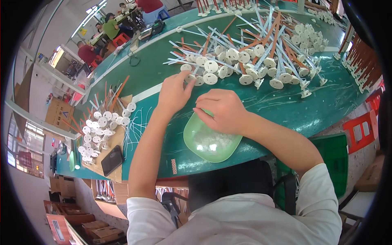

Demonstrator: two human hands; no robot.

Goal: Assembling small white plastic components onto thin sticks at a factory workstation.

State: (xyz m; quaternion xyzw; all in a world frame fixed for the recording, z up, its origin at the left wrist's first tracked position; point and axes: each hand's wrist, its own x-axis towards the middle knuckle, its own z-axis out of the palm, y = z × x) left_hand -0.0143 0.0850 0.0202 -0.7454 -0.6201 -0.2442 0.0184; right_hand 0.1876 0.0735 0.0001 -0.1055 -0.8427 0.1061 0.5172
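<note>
My left hand (174, 93) reaches to the near left edge of a heap of white round-based parts (210, 78) with long silvery and reddish-brown strips. Its thumb and fingers are apart, at the nearest white discs; whether they touch one is unclear. My right hand (222, 109) hovers over the far side of a light green bowl (191, 135), fingers and thumb pinched together. Anything between those fingertips is too small to make out. Small clear or whitish pieces lie in the bowl, partly hidden by the hand and by glare.
On the green table (179, 122), more white-disc parts (104, 120) lie on cardboard at left, beside thin white ties (136, 126) and a dark phone (112, 160). Upright brown-strip pieces (363, 61) stand at far right. A red stool (361, 131) is beyond the edge. People (110, 28) sit farther back.
</note>
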